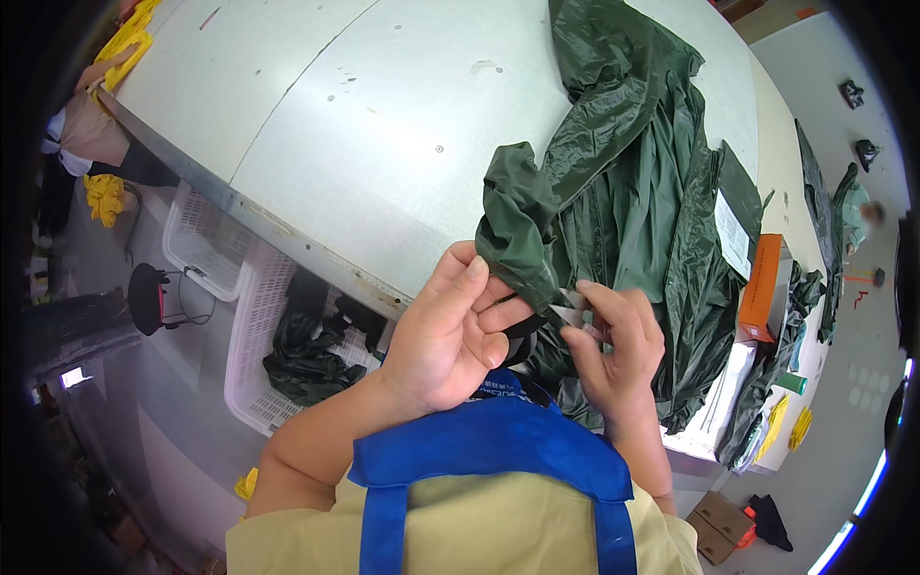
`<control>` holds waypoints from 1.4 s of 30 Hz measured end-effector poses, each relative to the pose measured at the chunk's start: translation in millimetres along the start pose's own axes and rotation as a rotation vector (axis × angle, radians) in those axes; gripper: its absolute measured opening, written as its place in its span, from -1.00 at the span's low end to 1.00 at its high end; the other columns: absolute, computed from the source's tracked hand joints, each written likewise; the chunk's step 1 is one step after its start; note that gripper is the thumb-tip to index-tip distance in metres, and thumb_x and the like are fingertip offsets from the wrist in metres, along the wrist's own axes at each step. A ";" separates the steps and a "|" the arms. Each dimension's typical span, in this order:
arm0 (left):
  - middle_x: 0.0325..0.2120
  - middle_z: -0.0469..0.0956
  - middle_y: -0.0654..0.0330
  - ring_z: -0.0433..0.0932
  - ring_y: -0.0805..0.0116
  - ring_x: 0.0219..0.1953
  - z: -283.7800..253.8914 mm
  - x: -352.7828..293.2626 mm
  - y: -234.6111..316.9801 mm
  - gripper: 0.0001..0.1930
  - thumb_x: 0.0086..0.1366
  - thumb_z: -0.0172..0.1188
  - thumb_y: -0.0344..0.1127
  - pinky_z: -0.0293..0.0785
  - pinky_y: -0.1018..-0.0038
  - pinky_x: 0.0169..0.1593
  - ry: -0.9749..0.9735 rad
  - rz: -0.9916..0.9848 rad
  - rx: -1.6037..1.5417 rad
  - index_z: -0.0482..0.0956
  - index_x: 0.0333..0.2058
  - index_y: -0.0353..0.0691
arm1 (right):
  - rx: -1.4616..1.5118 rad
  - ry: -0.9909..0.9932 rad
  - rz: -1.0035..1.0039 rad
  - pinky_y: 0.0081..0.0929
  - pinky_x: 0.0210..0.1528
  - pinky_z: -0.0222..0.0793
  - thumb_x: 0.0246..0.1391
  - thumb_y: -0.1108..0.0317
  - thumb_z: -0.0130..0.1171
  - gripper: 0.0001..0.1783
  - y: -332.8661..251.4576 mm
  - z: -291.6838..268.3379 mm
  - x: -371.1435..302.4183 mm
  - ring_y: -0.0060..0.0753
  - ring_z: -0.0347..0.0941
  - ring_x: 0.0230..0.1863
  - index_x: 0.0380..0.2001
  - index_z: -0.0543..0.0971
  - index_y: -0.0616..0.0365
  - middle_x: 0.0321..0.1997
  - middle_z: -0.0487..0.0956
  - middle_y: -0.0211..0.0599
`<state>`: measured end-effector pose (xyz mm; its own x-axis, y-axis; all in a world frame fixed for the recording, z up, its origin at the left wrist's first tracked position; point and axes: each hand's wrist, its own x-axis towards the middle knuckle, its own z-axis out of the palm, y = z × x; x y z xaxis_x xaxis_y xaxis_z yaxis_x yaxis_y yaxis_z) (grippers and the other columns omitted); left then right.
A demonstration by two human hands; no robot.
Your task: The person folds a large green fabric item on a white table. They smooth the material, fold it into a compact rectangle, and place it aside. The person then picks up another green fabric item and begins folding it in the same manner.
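Note:
A dark green shiny raincoat (632, 172) lies spread on a pale grey table (383, 115). One sleeve of it is bunched up toward me. My left hand (455, 326) pinches the sleeve's cuff (517, 240) between thumb and fingers. My right hand (618, 350) holds small metal snips (573, 309) at the cuff edge, right beside my left fingers. A blue apron strap and bib (489, 450) cover my chest below both hands.
A white plastic basket (254, 335) with dark green fabric stands under the table's edge, another white basket (196, 240) beside it. An orange box (762, 287) and white papers lie by the raincoat. Another person's arm (91, 129) and yellow garments are at far left.

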<state>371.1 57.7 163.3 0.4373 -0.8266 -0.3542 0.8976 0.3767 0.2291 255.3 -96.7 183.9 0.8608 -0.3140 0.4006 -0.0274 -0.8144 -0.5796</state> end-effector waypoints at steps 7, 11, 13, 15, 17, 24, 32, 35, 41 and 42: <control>0.01 0.45 0.00 0.51 0.18 0.01 -0.5 1.7 -1.6 -0.76 0.44 -0.10 -0.18 0.39 0.64 -0.54 -0.020 0.013 0.022 0.21 0.01 -0.07 | -0.134 0.088 -0.092 -0.48 -0.57 0.23 -0.41 0.42 0.46 -0.50 -2.9 1.0 0.5 -0.42 0.34 -0.63 -0.22 0.64 0.14 -0.61 0.45 -0.43; -0.01 0.47 0.01 0.52 0.20 0.00 1.4 2.9 -2.5 -0.76 0.44 -0.10 -0.20 0.40 0.64 -0.53 -0.024 0.003 0.051 0.21 0.01 -0.08 | -0.104 0.107 -0.115 -0.49 -0.58 0.22 -0.37 0.41 0.45 -0.53 -2.4 4.9 3.0 -0.42 0.34 -0.63 -0.22 0.64 0.14 -0.60 0.46 -0.42; -0.01 0.48 0.03 0.53 0.22 0.00 0.6 4.5 -1.7 -0.77 0.44 -0.10 -0.20 0.40 0.64 -0.53 -0.022 0.016 0.055 0.22 0.00 -0.08 | -0.100 0.102 -0.183 -0.52 -0.59 0.20 -0.29 0.40 0.45 -0.60 3.7 7.9 2.5 -0.46 0.34 -0.62 -0.26 0.64 0.15 -0.59 0.47 -0.41; -0.03 0.49 0.05 0.53 0.25 -0.01 -0.2 4.3 -0.6 -0.78 0.44 -0.10 -0.19 0.39 0.63 -0.50 -0.016 0.027 0.057 0.24 -0.01 -0.07 | 0.145 0.170 0.059 -0.60 -0.55 0.18 -0.20 0.35 0.43 -0.64 0.6 3.8 -2.4 -0.55 0.30 -0.59 -0.26 0.62 0.18 -0.53 0.47 -0.43; -0.04 0.51 0.09 0.52 0.29 -0.02 0.5 5.6 0.0 -0.79 0.44 -0.10 -0.20 0.38 0.61 -0.45 -0.014 0.020 0.054 0.26 -0.02 -0.06 | 0.496 0.344 0.285 -0.73 -0.46 0.10 -0.08 0.25 0.40 -0.62 0.8 5.5 -5.0 -0.68 0.21 -0.50 -0.24 0.55 0.23 -0.43 0.43 -0.48; -0.11 0.53 0.16 0.48 0.41 -0.11 -0.4 7.7 -5.6 -0.82 0.43 -0.08 -0.20 0.33 0.58 -0.34 0.024 0.050 0.063 0.29 -0.06 -0.07 | 0.125 0.119 -0.048 -0.53 -0.52 0.28 -0.36 0.57 0.42 -0.55 -1.9 18.2 8.4 -0.44 0.35 -0.53 -0.25 0.59 0.11 -0.55 0.46 -0.39; -0.16 0.46 0.16 0.41 0.37 -0.11 -6.9 2.1 3.5 -0.71 0.27 0.07 -0.45 0.32 0.45 -0.16 0.036 0.241 0.495 0.31 -0.03 -0.15 | 0.399 -0.063 0.144 -0.56 -0.39 0.35 -0.22 0.64 0.23 -0.73 16.1 20.6 13.4 -0.38 0.43 -0.48 -0.35 0.54 0.21 -0.46 0.53 -0.31; -0.17 0.44 0.16 0.40 0.24 -0.08 8.7 5.8 12.6 -0.50 -0.03 0.21 -0.59 0.30 0.33 -0.02 -0.042 0.950 1.385 0.39 -0.05 -0.15 | 0.506 -0.185 0.273 -0.63 -0.42 0.26 -0.09 0.59 0.15 -0.84 11.6 9.6 20.0 -0.55 0.35 -0.50 -0.36 0.53 0.24 -0.50 0.49 -0.35; -0.25 0.54 0.17 0.45 0.14 -0.10 14.9 16.6 33.5 -0.71 0.05 0.19 -0.52 0.29 0.25 0.08 -0.284 0.931 1.829 0.54 -0.19 -0.21 | 0.713 -0.273 0.480 -0.73 -0.41 0.16 -0.02 0.60 0.12 -0.87 1.0 -5.9 36.2 -0.77 0.25 -0.46 -0.34 0.52 0.24 -0.49 0.44 -0.56; -0.28 0.55 0.17 0.45 0.16 -0.13 15.9 15.8 39.2 -0.78 0.11 0.16 -0.48 0.29 0.27 0.07 -0.304 0.814 1.790 0.55 -0.22 -0.24 | 0.753 -0.272 0.509 -0.74 -0.40 0.15 -0.01 0.60 0.12 -0.87 -0.1 -8.0 37.8 -0.79 0.24 -0.46 -0.34 0.52 0.24 -0.49 0.44 -0.59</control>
<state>412.4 52.7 181.1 0.4452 -0.8118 0.3779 -0.6247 0.0208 0.7806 283.8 -112.4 204.7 0.9274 -0.3426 -0.1505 -0.1787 -0.0522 -0.9825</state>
